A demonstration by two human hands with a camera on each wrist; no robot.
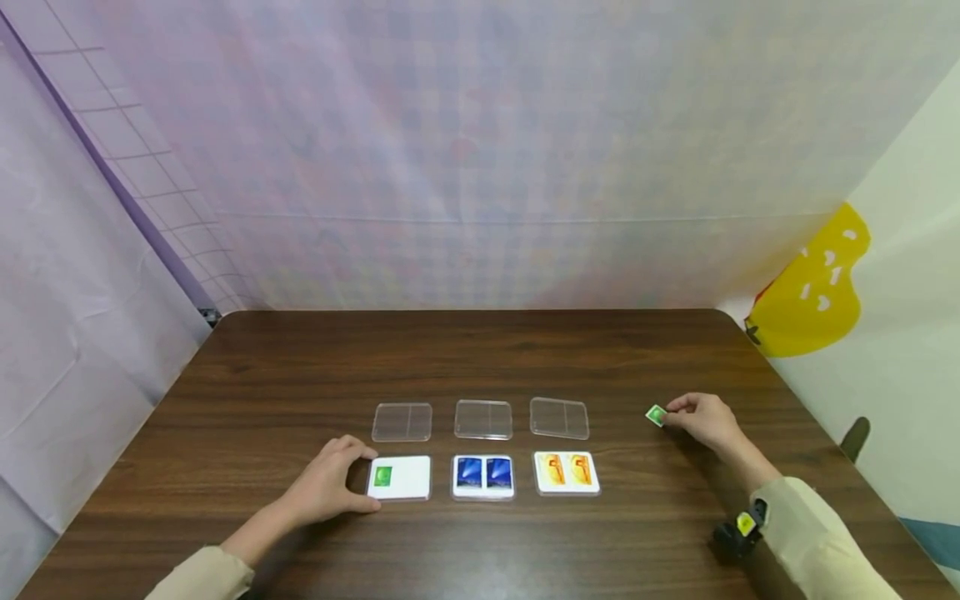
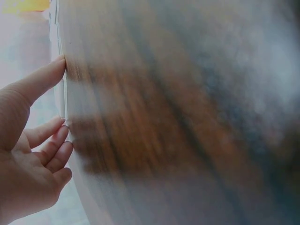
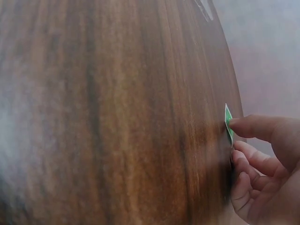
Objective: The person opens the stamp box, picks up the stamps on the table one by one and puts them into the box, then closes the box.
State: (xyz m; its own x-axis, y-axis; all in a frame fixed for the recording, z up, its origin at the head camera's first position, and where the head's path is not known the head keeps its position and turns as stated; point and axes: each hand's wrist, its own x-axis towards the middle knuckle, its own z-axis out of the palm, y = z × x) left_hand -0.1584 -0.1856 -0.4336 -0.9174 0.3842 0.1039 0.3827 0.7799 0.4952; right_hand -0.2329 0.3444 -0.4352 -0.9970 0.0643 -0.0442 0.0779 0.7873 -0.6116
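At the left of the front row lies a clear plastic case (image 1: 411, 479) with a white insert and one small green card (image 1: 383, 476) on its left half. My left hand (image 1: 330, 482) holds this case by its left side, the thumb at the near corner and the fingers at the far one. In the left wrist view the thumb and fingertips (image 2: 60, 61) meet the case's thin edge. Off to the right, my right hand (image 1: 703, 418) pinches another small green card (image 1: 655, 415) with a white border. The right wrist view shows that card (image 3: 228, 119) tilted close to the tabletop.
Beside the held case are a case with two blue cards (image 1: 483, 493) and one with two orange cards (image 1: 567, 489). Behind them lie three clear lids (image 1: 392, 422), (image 1: 483, 419), (image 1: 558, 418). Everything rests on a dark wooden table (image 1: 480, 358) with curtains (image 1: 480, 167) behind.
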